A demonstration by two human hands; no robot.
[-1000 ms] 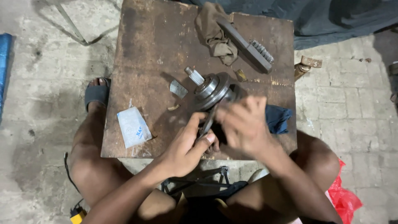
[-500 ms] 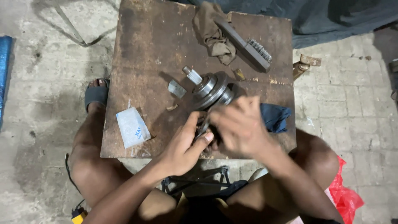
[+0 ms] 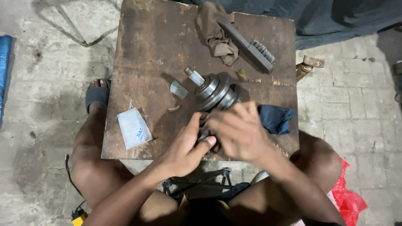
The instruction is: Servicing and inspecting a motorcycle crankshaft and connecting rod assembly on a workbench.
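We see a worn wooden desk (image 3: 146, 54) from above, with a metal shaft assembly (image 3: 213, 93) lying on it a little right of its middle. The splined tip of the part points up and to the left, and its stacked round flanges run down toward the hands. Our left hand (image 3: 186, 146) comes in from below with its fingers curled around the near end of the assembly, thumb laid along the front. Our right hand (image 3: 238, 132) lies over the same end from the right, fingers bent down over it, so what sits beneath the palm is hidden; it grasps the part, though we cannot tell how tightly.

A dark blue cloth (image 3: 275, 118) lies just beside the right hand, at the desk's right edge. Farther up rest a wire brush (image 3: 248, 41) with a long dark handle and a crumpled brown rag (image 3: 215, 33), the two touching. A small white packet (image 3: 133, 128) sits near the left edge, well apart from the hands. A thin grey metal piece (image 3: 179, 89) lies just left of the splined tip. A sandalled foot (image 3: 97, 94) stands on the paved floor beside the desk.
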